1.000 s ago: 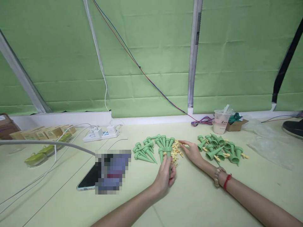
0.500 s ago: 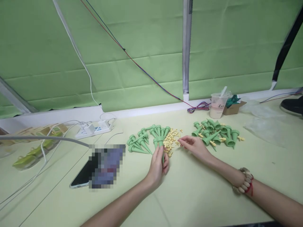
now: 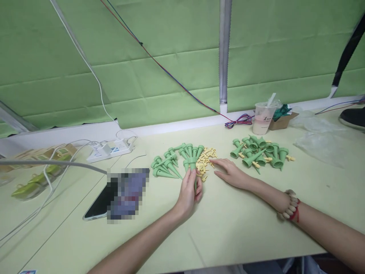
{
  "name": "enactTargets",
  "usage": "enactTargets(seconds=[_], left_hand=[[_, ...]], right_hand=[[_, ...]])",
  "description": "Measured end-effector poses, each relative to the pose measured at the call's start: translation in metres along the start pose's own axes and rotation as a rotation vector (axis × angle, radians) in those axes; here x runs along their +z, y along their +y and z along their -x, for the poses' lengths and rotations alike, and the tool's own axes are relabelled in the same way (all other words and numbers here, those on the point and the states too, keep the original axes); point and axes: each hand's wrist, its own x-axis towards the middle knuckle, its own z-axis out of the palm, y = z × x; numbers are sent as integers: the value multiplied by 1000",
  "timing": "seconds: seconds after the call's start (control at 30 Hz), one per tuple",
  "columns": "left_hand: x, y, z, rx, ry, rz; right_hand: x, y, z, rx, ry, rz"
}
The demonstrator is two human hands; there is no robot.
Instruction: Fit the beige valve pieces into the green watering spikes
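Observation:
My left hand (image 3: 189, 195) is closed around the lower part of a green plastic watering spike (image 3: 193, 164), which stands roughly upright with its wide capped end on top. A loose pile of small pale-yellow valve pieces (image 3: 206, 156) lies just behind and right of it. At that pile's right edge, my right hand (image 3: 236, 176) is low with thumb and index finger apart, no piece visible between them. Several more green spikes (image 3: 168, 167) lie fanned out to the left. On the right is another group of green spikes (image 3: 261, 152), some with yellow valves fitted.
A phone (image 3: 99, 201), partly blurred out, lies at left near a white power strip (image 3: 111, 149) and cables. Along the back are bundled wires (image 3: 238, 121), a drink cup (image 3: 262, 118), a small cardboard box (image 3: 283, 121) and plastic bags (image 3: 318, 146). A dark shoe (image 3: 353, 117) shows at far right.
My right hand has gone from fingertips close together to thumb and index finger apart, shifting slightly left at the yellow pile. My left hand keeps its hold on the spike. The view has tilted slightly down.

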Motion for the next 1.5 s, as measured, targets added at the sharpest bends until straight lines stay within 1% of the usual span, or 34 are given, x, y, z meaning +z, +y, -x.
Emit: enactTargets(seconds=[0.1, 0.2, 0.4, 0.53, 0.6, 0.67, 0.77, 0.83, 0.9, 1.0, 1.1, 1.17, 1.27, 1.33, 1.37, 1.5], left_hand=[[1, 0, 0, 11, -3, -18], [2, 1, 0, 28, -21, -54], [3, 1, 1, 27, -53, -73], [2, -3, 1, 27, -102, -76], [1, -5, 0, 9, -105, -54], [0, -7, -2, -2, -96, -32], [-1, -7, -4, 35, -103, -52], [0, -6, -3, 49, -132, -72], [2, -5, -2, 29, -170, -60], [4, -4, 2, -9, -202, -32], [5, -4, 3, -14, -186, -34], [4, -3, 3, -3, -174, -34], [4, -3, 3, 31, -178, -24], [4, -3, 4, 50, -179, -3], [4, -4, 4, 53, -175, 13], [4, -6, 2, 55, -155, 59]], right_hand=[[2, 0, 0, -27, -34, 65], [2, -4, -1, -25, -3, 22], [-2, -13, -1, 97, 71, -119], [-1, -20, -1, 155, 132, -235], [-1, -23, -1, 198, 152, -312], [-1, -25, -1, 244, 146, -405], [-1, -26, -2, 276, 154, -545], [-1, -27, -2, 281, 165, -607], [-1, -28, -3, 293, 148, -650], [0, -27, -4, 319, 131, -680], [0, -26, -5, 366, 167, -688], [-2, -27, -5, 399, 165, -727], [-5, -29, -5, 431, 79, -820], [-7, -29, -5, 440, 23, -840], [-7, -29, -6, 438, 16, -834], [-5, -27, -5, 372, 98, -818]])
